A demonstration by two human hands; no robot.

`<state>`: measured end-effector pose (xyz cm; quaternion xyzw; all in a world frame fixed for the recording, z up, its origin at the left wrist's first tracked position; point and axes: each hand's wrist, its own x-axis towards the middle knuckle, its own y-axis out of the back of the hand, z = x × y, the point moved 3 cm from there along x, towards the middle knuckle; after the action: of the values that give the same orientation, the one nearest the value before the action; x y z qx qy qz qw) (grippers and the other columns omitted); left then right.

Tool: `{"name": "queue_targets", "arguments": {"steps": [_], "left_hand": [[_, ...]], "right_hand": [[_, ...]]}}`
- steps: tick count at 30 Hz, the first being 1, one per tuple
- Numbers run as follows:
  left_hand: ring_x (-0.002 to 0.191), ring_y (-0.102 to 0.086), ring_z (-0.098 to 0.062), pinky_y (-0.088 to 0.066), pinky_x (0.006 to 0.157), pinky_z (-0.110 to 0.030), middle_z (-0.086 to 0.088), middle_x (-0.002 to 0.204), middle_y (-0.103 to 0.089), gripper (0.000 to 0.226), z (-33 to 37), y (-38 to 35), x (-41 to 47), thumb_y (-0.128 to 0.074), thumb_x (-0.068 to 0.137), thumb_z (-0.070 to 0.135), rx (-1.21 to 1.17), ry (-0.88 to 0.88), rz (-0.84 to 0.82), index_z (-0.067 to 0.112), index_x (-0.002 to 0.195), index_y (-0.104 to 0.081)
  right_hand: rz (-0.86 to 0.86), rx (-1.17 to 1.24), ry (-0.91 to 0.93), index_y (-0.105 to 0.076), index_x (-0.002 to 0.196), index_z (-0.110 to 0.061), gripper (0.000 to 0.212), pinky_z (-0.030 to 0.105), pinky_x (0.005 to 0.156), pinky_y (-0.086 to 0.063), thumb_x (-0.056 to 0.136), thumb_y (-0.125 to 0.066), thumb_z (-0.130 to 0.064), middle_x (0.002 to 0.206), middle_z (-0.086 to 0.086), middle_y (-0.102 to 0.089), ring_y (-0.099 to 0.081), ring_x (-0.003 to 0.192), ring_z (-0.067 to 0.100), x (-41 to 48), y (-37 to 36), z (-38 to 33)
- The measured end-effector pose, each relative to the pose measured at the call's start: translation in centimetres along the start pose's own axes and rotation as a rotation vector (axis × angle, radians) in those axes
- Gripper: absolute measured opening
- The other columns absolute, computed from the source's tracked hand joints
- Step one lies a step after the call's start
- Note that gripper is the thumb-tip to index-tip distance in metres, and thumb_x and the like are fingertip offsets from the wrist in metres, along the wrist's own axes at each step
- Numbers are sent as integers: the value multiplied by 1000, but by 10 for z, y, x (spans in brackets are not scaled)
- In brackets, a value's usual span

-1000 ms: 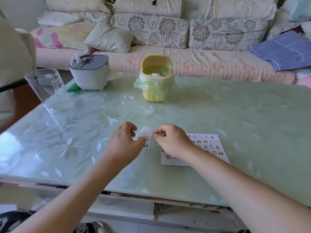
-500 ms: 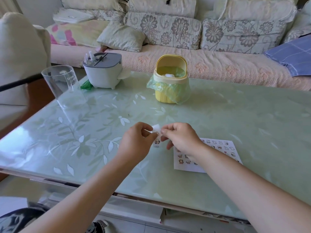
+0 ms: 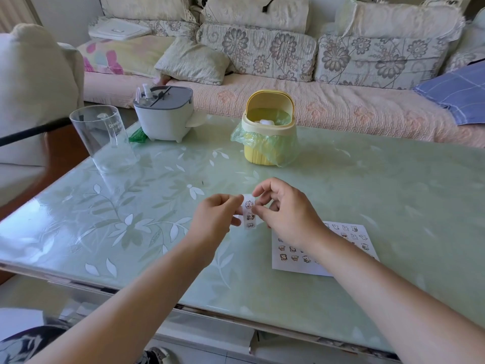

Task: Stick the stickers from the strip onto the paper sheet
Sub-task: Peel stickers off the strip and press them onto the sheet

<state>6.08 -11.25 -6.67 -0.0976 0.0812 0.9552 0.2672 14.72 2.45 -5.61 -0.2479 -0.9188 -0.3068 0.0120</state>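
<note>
The strip (image 3: 248, 214) stands upright above the desk (image 3: 367, 185), between both hands. The left hand (image 3: 215, 222) pinches its left edge and the right hand (image 3: 287, 212) pinches its right edge, fingers (image 3: 265, 186) curled. The sheet (image 3: 349, 240) lies on the desk at the near right.

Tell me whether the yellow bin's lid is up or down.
Up: the lid stands tipped back above the yellow bin, leaving the green liner inside in plain view.

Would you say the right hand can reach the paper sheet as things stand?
Probably yes: the right hand is raised right beside the paper sheet, with nothing between them, though it pinches the sticker strip.
</note>
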Motion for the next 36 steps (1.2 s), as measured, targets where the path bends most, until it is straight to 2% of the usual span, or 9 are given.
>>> {"name": "queue_targets", "arguments": {"steps": [5,10,14,18,22,25,28,31,36], "left_hand": [[67,-60,-13,-40,64,-26,4,73,-72,19,0,0,-2,-64,91,26,43,-11,-30,9,92,-73],[64,-59,-10,-40,63,-25,1,76,-72,18,2,-1,-4,-63,91,22,15,-38,-44,6,90,-72],[65,-60,-13,-41,65,-26,-5,88,-74,24,2,-2,-3,-59,93,28,-7,-11,-65,9,95,-73],[59,-57,-10,-42,54,-16,1,73,-70,20,3,-1,-3,-62,90,22,-13,4,-26,5,88,-73],[62,-57,-13,-40,62,-24,4,65,-67,18,3,0,-5,-62,87,20,-25,44,-9,11,75,-72],[62,-56,-14,-40,60,-21,3,63,-66,18,4,0,-5,-61,86,18,-33,60,-13,12,71,-70],[64,-56,-16,-39,64,-25,4,63,-66,16,4,0,-4,-61,85,19,-31,86,-29,12,73,-68],[66,-56,-19,-37,65,-29,2,65,-66,12,2,0,-3,-62,83,19,-59,141,-49,11,75,-66],[66,-56,-19,-36,62,-28,1,63,-67,13,0,0,-2,-62,83,19,-56,178,-32,12,72,-65]], "right_hand": [[15,-34,74,-64,96,-34,18,31,67,-52,87,-73,-21,86,-21,-64,-52,55,8,-2,-1,-1],[97,32,38,-70,94,-36,13,36,69,-56,86,-77,-28,84,-16,-69,-59,61,19,0,0,0],[104,-51,92,-74,95,-34,13,21,60,-46,84,-80,-30,79,-22,-68,-49,52,6,-1,4,0],[144,-178,216,-79,96,-31,11,13,57,-34,85,-80,-30,73,-25,-66,-53,55,-2,-5,3,-5],[209,-342,404,-80,92,-32,11,7,56,-28,81,-81,-28,74,-22,-63,-49,62,-12,-8,1,-9],[223,-380,473,-80,91,-32,10,10,54,-27,82,-77,-30,75,-19,-59,-43,65,-2,-8,-1,-10],[232,-397,511,-79,90,-30,8,11,54,-25,83,-78,-26,75,-23,-48,-40,66,0,-7,-1,-10],[230,-406,523,-79,88,-28,7,16,53,-28,82,-79,-25,76,-18,-57,-39,65,1,-7,-1,-10],[213,-405,547,-78,88,-28,5,28,48,-46,83,-76,-26,81,-11,-67,-59,62,11,-8,-3,-9]]}}
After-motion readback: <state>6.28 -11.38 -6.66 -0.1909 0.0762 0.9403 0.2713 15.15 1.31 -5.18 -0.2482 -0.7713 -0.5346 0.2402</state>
